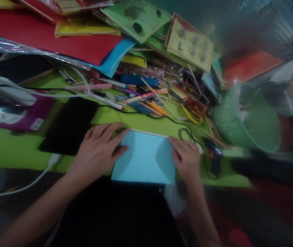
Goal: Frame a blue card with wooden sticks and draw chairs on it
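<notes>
A light blue sheet of paper [145,158] lies at the near edge of the green table [4,147]. My left hand [98,151] rests flat on its left side, fingers stretched out toward the top edge. My right hand [187,158] presses on the sheet's right edge, fingers together and extended. A thin wooden stick [150,133] lies along the sheet's far edge. Neither hand grips anything.
A black tablet [70,125] lies left of the sheet with a white cable [30,183]. Pens, sticks and scissors [192,111] are strewn behind it. A green bowl [249,121] stands at the right, a glue gun [214,156] beside it. Coloured paper and boards are piled at the back.
</notes>
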`<state>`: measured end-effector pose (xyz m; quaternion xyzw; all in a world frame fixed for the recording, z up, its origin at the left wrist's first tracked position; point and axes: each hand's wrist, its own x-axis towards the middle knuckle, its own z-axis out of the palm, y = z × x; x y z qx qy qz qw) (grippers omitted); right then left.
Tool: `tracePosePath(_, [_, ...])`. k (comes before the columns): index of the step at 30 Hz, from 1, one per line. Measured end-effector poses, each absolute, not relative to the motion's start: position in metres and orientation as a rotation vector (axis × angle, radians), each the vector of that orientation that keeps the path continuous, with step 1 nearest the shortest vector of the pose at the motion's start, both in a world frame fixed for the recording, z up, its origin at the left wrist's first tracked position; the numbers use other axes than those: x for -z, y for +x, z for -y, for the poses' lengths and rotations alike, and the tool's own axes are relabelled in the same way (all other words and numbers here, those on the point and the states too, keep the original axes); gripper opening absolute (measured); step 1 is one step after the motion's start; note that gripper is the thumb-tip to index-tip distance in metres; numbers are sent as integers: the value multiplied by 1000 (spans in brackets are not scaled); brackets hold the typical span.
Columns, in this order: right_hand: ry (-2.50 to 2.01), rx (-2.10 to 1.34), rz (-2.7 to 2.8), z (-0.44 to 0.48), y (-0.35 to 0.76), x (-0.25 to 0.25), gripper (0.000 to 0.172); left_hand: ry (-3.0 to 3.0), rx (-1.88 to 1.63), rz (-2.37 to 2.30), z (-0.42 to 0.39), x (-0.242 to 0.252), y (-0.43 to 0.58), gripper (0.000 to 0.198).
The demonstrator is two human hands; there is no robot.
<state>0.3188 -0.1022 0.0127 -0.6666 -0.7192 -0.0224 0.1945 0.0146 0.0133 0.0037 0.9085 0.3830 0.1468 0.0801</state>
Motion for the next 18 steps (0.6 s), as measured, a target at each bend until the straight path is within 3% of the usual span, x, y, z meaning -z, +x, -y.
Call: tracePosePath(18, [-1845, 304, 1882, 109, 324, -7, 41, 2639, -458, -1267, -12, -6, 14, 48])
